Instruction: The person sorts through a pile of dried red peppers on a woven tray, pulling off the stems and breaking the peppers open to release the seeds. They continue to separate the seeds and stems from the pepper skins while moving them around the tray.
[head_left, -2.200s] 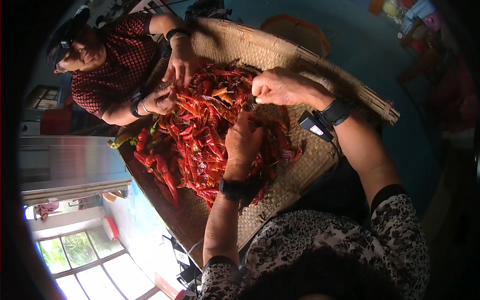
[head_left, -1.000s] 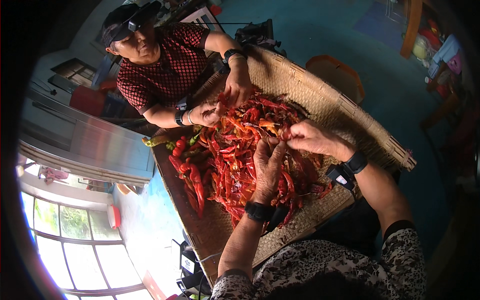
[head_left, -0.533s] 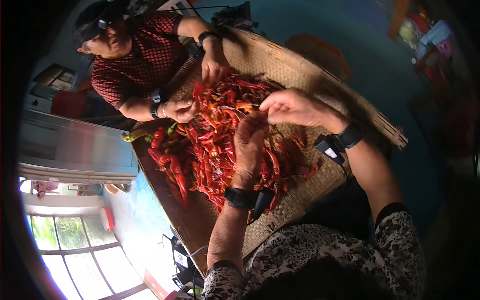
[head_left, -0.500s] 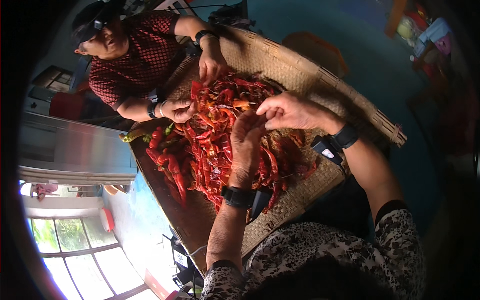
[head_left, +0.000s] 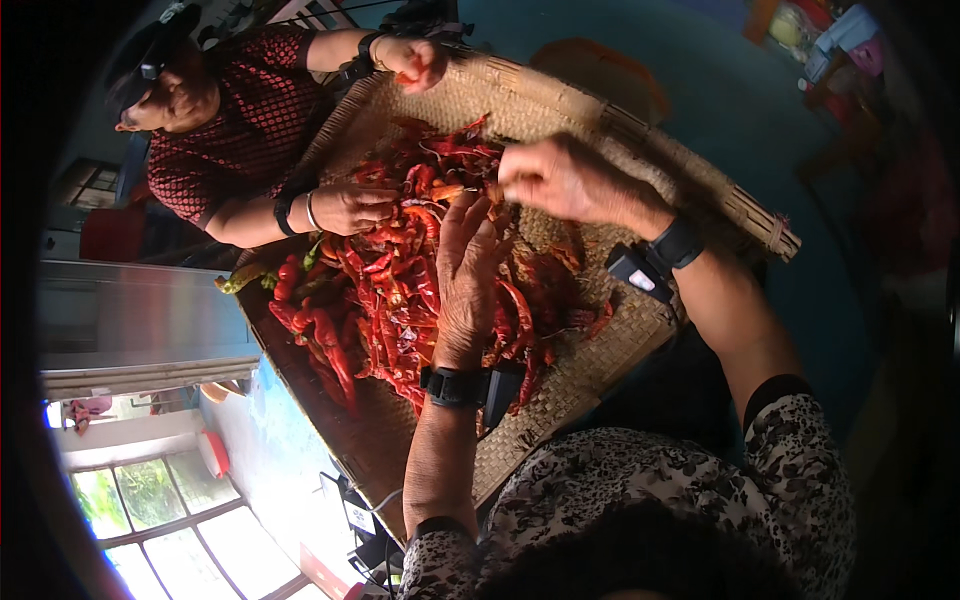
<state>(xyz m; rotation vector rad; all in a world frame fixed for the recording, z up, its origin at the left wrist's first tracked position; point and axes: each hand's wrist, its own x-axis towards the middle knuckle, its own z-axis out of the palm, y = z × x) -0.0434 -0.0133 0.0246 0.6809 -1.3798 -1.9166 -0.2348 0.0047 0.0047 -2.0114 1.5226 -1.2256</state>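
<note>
A heap of dried red chilies (head_left: 392,292) lies on a wide woven bamboo tray (head_left: 604,352). My left hand (head_left: 468,272) rests flat on the heap, fingers stretched toward the far side, fingertips touching an orange-red chili (head_left: 447,191). My right hand (head_left: 562,180) hovers over the tray's middle, its fingers pinched on that chili's stalk end. Both my wrists wear black bands. Across the tray a person in a dark red patterned shirt works: one hand (head_left: 352,206) is in the heap, the other hand (head_left: 415,62) is raised over the far rim with a small red piece.
A few green and yellow chilies (head_left: 250,279) lie at the tray's left edge. A shiny metal surface (head_left: 130,315) stands to the left. The floor (head_left: 720,80) beyond the tray is blue, with an orange stool (head_left: 600,70) and coloured objects at the far right.
The other person's far hand has lifted off the heap to the tray's far rim. My right hand has closed in on my left fingertips. My left hand stays on the heap.
</note>
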